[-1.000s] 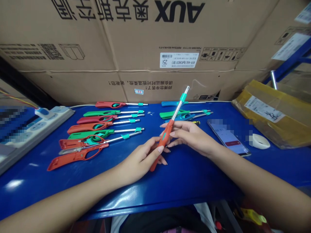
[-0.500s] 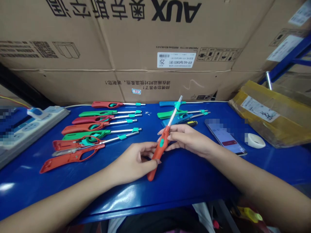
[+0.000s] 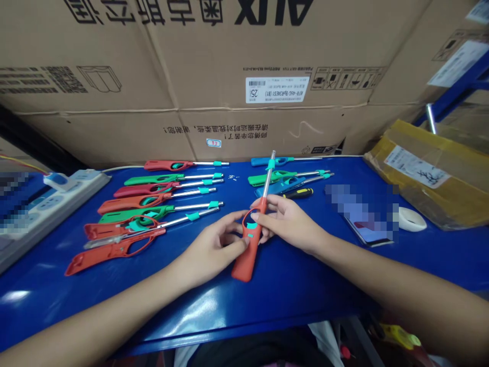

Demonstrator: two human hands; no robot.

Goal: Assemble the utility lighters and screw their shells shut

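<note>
An orange gas lighter (image 3: 246, 261) with a metal barrel and teal trigger is held between both hands, its barrel pointing up and away from me. My left hand (image 3: 217, 244) is closed round the left side of its handle, thumb lying on the front. Near the trigger loop and the barrel's base, my right hand (image 3: 284, 221) pinches the lighter. To the left lies a row of red, orange and green lighters, among them a green lighter (image 3: 133, 214). Closest to me in that row, an opened red lighter shell (image 3: 95, 257) shows its inside. Teal tape wraps several barrels.
Beyond my right hand lie a blue lighter (image 3: 282, 186), a green lighter (image 3: 267, 178) and a black-yellow screwdriver (image 3: 300, 193). A phone (image 3: 367, 224), a white mouse-shaped object (image 3: 411, 219) and a taped parcel (image 3: 431, 178) are at right. A power strip (image 3: 57, 199) lies left; a large carton (image 3: 214, 92) stands behind.
The orange lighter has turned about its length, from its narrow edge to its broad side with the trigger loop showing. The right thumb has shifted onto the loop area.
</note>
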